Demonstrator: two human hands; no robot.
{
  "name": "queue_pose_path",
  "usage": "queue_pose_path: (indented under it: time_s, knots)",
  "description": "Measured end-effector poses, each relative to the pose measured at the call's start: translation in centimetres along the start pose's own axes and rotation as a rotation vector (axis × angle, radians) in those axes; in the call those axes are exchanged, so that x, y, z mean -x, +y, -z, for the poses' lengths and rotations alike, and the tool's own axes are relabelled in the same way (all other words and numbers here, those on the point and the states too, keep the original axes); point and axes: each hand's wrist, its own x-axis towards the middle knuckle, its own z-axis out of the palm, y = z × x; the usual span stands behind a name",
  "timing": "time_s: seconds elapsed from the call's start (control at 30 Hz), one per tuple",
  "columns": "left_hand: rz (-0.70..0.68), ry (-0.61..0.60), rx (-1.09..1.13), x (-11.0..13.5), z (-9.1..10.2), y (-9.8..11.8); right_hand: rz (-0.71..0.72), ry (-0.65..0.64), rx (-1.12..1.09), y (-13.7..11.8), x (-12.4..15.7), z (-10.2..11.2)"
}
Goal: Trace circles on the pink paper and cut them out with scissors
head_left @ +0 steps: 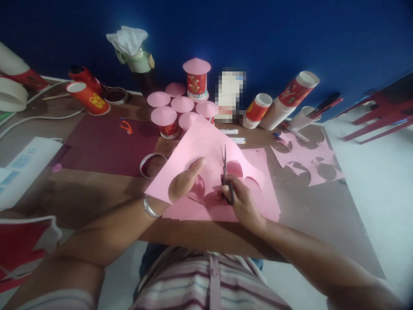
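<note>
My left hand [186, 181] grips a sheet of pink paper [180, 159], its thumb on top and its fingers hidden beneath. Round holes are cut along the sheet's lower edge, and a faint circle outline shows on its upper part. My right hand [241, 200] is closed round the black handles of a pair of scissors [225, 165]. The blades point away from me at the right side of the drawn circle, slightly parted. Below both hands lies a stack of pink paper [267, 202] on the table.
Several red paper cups with pink cone tops [164, 118] stand at the back. Cut pink scraps [309, 159] lie on the right. A roll of tape [142, 165] sits left of the sheet, near a dark red mat [109, 150]. Stacked cups [292, 94] lean by the blue wall.
</note>
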Motion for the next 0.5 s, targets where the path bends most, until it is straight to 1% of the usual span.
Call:
queue_pose_path:
  time_s: [0.07,0.2,0.5]
  knots:
    - [0.034,-0.026,0.015,-0.1,0.4,0.3,-0.009,0.001,0.011,0.0,0.0,0.0]
    - [0.053,-0.030,-0.021,-0.4,0.9,0.9,-0.005,0.005,0.003,0.1,-0.1,0.1]
    - [0.020,0.008,-0.087,-0.4,1.1,1.3,-0.001,-0.007,-0.022,0.2,-0.2,0.3]
